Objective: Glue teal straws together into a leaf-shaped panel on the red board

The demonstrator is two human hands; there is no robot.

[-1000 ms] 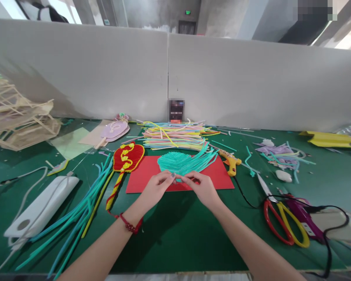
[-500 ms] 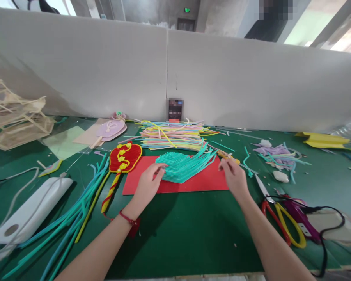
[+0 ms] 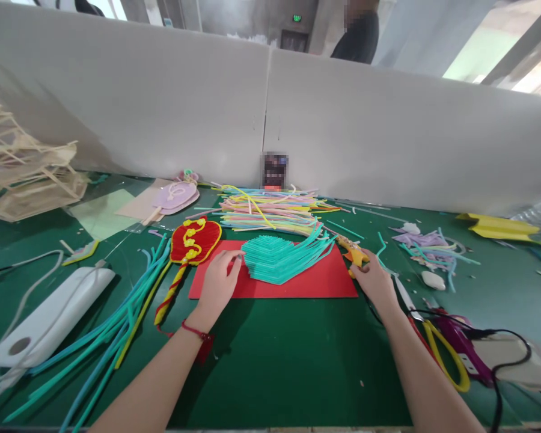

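**Between both hands, a teal stem piece (image 3: 270, 258)**

Lying on the red sheet (image 3: 311, 282), it starts just right of my left hand's (image 3: 220, 276) fingertips. That thumb and forefinger are nearly together; I can't tell if they pinch its edge. My right fingers curl at the yellow glue gun (image 3: 355, 255) — clamped or merely touching, I can't tell. Taking hold of it looks like the step in hand — that calls for a fuller wrap, clear of the loose teal ends.

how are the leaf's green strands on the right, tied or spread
Spread: the strands fan out beside the leaf, gaps between them, no tie visible.
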